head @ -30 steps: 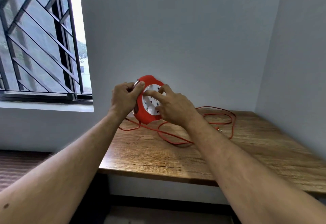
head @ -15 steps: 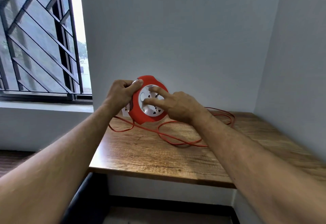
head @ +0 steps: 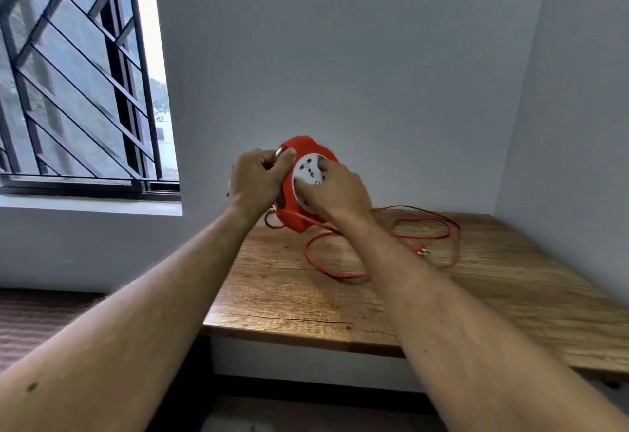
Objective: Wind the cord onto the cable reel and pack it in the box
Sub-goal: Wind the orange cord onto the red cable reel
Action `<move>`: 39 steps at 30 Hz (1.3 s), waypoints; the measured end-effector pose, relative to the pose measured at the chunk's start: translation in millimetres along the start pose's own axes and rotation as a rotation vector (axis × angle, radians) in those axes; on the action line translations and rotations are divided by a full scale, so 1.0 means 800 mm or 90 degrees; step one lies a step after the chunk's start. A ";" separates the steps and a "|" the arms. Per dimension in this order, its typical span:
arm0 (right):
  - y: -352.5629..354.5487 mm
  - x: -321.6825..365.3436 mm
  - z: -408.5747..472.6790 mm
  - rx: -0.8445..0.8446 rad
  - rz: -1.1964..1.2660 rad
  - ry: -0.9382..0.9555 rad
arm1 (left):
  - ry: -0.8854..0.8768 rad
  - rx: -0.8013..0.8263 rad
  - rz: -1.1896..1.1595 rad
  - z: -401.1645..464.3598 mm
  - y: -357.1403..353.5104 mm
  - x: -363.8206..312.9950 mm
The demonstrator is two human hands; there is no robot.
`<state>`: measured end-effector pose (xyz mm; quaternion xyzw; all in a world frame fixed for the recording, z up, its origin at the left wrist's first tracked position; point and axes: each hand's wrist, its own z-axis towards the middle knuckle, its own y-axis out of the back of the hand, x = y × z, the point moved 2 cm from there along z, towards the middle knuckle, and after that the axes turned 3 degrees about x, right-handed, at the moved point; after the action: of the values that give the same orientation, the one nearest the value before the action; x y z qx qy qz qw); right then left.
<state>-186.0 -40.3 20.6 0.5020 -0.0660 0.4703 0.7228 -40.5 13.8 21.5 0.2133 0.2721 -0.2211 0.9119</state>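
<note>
A round red cable reel (head: 299, 149) with a white socket face (head: 309, 169) is held upright above the back of the wooden table (head: 340, 309). My left hand (head: 255, 179) grips its left rim, thumb on the front edge. My right hand (head: 335, 189) lies on the white face with curled fingers gripping it. The red cord (head: 340, 273) trails from the reel's underside in loose loops across the table, ending in a plug (head: 420, 250) to the right. No box is in view.
A grey wall stands right behind the table and another wall (head: 575, 125) closes off its right side. A barred window (head: 75, 74) with a sill is at the left. The floor (head: 37, 322) lies below the table's left edge.
The cord loops on the table have shrunk and the plug has come into sight. My right hand has turned downward over the white face, fingers now curled instead of pointing.
</note>
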 end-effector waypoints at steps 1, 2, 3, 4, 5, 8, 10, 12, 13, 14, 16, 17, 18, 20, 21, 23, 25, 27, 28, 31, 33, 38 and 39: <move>-0.004 0.008 0.002 0.042 0.176 -0.123 | -0.005 -0.040 0.033 -0.005 -0.005 -0.001; -0.006 0.013 0.004 0.081 0.331 -0.219 | -0.012 -0.064 0.063 -0.013 -0.009 -0.003; -0.008 0.013 0.007 0.124 0.430 -0.277 | -0.018 -0.079 0.086 -0.021 -0.011 -0.002; -0.009 0.012 0.006 0.166 0.469 -0.288 | -0.019 -0.090 0.097 -0.026 -0.011 0.002; -0.007 0.010 0.004 0.199 0.464 -0.260 | -0.010 -0.097 0.092 -0.029 -0.008 0.006; 0.000 0.000 0.009 0.146 0.305 -0.044 | 0.040 -0.092 0.015 -0.020 0.005 0.015; 0.004 -0.002 0.010 0.039 0.093 0.124 | 0.060 -0.073 -0.029 -0.013 0.009 0.011; 0.012 -0.005 0.007 -0.052 -0.009 0.220 | 0.066 -0.058 -0.041 -0.008 0.008 0.005; 0.018 -0.006 0.004 -0.096 -0.032 0.260 | 0.072 -0.053 -0.046 -0.007 0.007 0.003; 0.022 -0.007 0.002 -0.134 -0.050 0.295 | 0.078 -0.051 -0.045 -0.005 0.007 0.001; 0.028 -0.010 0.001 -0.161 -0.087 0.360 | 0.076 -0.052 -0.024 -0.002 0.009 0.000; 0.028 -0.010 0.000 -0.136 -0.132 0.396 | 0.072 -0.050 -0.012 -0.002 0.010 0.001; 0.025 -0.011 0.001 -0.093 -0.201 0.434 | 0.070 -0.044 -0.006 -0.003 0.011 0.004; 0.020 -0.018 0.007 -0.013 -0.339 0.479 | 0.073 -0.024 -0.004 -0.005 0.014 0.011; 0.021 -0.021 0.009 0.004 -0.377 0.487 | 0.074 -0.014 -0.001 -0.006 0.015 0.014; 0.021 -0.024 0.015 0.017 -0.425 0.499 | 0.064 -0.001 0.014 -0.008 0.017 0.016; 0.016 -0.027 0.016 0.027 -0.481 0.518 | 0.070 -0.009 0.012 -0.009 0.017 0.017; 0.013 -0.027 0.016 0.036 -0.477 0.532 | 0.076 0.001 0.006 -0.010 0.017 0.019; 0.012 -0.027 0.018 0.044 -0.458 0.536 | 0.071 0.014 0.003 -0.011 0.017 0.020; 0.005 -0.024 0.015 0.079 -0.417 0.516 | 0.061 0.024 -0.012 -0.013 0.014 0.021; 0.000 -0.023 0.012 0.075 -0.444 0.507 | 0.051 0.012 -0.005 -0.016 0.011 0.018; -0.005 -0.018 0.000 -0.046 -0.214 0.281 | -0.005 -0.084 0.052 -0.024 -0.001 0.005; -0.009 -0.014 -0.004 -0.046 -0.056 0.152 | -0.015 -0.102 0.056 -0.029 -0.004 0.001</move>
<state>-187.8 -45.4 7.8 0.4189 0.0254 0.4919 0.7628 -51.5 22.8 2.4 0.1490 0.2687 -0.1609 0.9379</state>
